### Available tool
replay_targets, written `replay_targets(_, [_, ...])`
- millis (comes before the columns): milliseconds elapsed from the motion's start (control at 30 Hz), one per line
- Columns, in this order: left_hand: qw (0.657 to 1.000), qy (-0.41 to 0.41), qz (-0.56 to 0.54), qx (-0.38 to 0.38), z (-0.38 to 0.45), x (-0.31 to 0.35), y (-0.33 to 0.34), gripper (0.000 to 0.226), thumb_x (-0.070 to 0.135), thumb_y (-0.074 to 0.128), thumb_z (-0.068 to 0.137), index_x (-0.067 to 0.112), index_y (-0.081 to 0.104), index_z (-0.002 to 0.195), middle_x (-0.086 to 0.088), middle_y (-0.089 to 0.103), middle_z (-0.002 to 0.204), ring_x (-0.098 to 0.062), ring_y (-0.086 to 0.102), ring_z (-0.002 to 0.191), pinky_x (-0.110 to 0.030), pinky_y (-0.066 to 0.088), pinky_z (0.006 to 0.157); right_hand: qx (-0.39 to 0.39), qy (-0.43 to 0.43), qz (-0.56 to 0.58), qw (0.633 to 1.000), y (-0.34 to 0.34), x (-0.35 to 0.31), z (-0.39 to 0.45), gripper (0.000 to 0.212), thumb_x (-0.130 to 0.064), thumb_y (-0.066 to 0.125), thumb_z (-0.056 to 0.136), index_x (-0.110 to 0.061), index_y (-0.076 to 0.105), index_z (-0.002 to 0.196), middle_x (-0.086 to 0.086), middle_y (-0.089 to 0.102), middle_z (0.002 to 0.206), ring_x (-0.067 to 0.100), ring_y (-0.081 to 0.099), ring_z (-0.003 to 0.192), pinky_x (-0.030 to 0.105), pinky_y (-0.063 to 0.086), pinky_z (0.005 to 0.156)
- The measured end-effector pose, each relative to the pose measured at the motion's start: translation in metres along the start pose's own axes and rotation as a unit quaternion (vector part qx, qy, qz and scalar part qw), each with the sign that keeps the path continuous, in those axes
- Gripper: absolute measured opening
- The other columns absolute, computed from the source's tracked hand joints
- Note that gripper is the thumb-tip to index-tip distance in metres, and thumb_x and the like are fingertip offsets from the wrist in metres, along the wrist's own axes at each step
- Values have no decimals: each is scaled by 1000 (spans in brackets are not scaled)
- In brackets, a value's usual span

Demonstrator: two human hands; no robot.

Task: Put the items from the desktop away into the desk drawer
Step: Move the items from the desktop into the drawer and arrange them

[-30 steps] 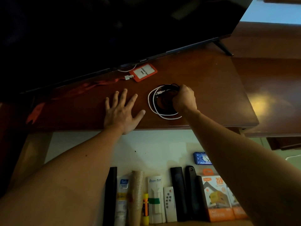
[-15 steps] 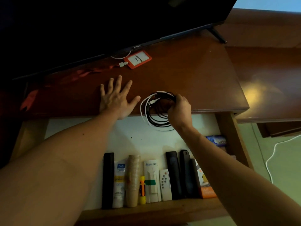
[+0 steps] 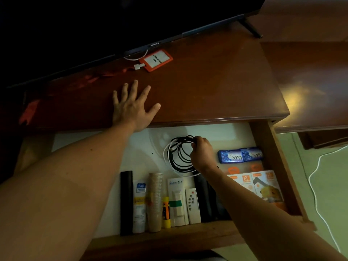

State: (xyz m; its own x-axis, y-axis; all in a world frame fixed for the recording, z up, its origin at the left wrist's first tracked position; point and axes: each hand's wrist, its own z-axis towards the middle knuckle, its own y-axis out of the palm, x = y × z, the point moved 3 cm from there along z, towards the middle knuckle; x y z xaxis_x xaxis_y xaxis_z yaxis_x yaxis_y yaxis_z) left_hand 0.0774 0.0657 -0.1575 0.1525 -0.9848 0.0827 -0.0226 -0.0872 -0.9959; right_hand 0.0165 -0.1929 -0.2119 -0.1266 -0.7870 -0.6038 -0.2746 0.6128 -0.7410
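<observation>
Lowering the coiled black-and-white cables (image 3: 179, 157) pinched in your right hand (image 3: 202, 154) into the open wooden drawer (image 3: 263, 147), you need only release them while your flat left hand (image 3: 131, 108) braces the desktop (image 3: 216, 87).

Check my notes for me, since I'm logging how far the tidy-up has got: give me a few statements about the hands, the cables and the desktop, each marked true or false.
1. The right hand grips the coiled cables over the open drawer. True.
2. The left hand holds the orange badge holder. False: it lies flat and open on the desktop, apart from the badge holder.
3. The badge holder lies on the desktop near the TV. True.
4. The drawer is shut. False: it is pulled out, with its contents in view.
5. The blue soap packs lie on the desktop. False: they are in the drawer, right of the cables.
</observation>
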Motion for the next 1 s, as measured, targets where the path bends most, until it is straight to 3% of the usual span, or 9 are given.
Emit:
replay_targets(200, [1000, 0, 3, 3, 1, -1, 1, 82, 84, 13, 85, 42, 11, 156, -4, 4, 168, -32, 2, 153, -59, 4, 120, -54, -15, -70, 996, 24, -7, 24, 29, 5, 50, 89, -2, 58, 117, 18, 55, 118, 35, 58, 96, 34, 46, 77])
replay_targets(333, [1000, -1, 7, 3, 1, -2, 2, 83, 84, 11, 85, 42, 10, 156, -4, 4, 168, -33, 2, 153, -59, 4, 120, -71, -46, -127, 988, 31, -11, 32, 31, -9, 50, 93, -5, 56, 123, 19, 54, 120, 39, 54, 109, 44, 50, 91])
replay_targets(533, [1000, 1, 4, 5, 2, -1, 2, 83, 84, 12, 85, 42, 11, 156, -5, 5, 168, -33, 2, 153, -60, 5, 119, -71, -84, -230, 967, 34, -23, 21, 66, -54, 37, 97, -19, 28, 152, 16, 25, 158, 40, 22, 142, 56, 26, 112])
replay_targets(700, [1000, 0, 0, 9, 1, 0, 0, 82, 83, 15, 86, 41, 12, 156, -6, 6, 167, -34, 3, 153, -60, 5, 119, -129, -48, -248, 959, 49, -28, 12, 90, -86, 29, 81, -38, 10, 156, 12, -1, 166, 44, 2, 149, 69, 13, 112])
replay_targets(1000, [1000, 2, -2, 6, 0, 0, 1, 81, 82, 15, 86, 41, 12, 156, -5, 4, 168, -33, 1, 153, -59, 3, 120, -100, -106, -297, 944, 63, -16, -5, 94, -84, 40, 78, -36, 11, 154, 15, 15, 160, 47, 13, 143, 62, 25, 111])
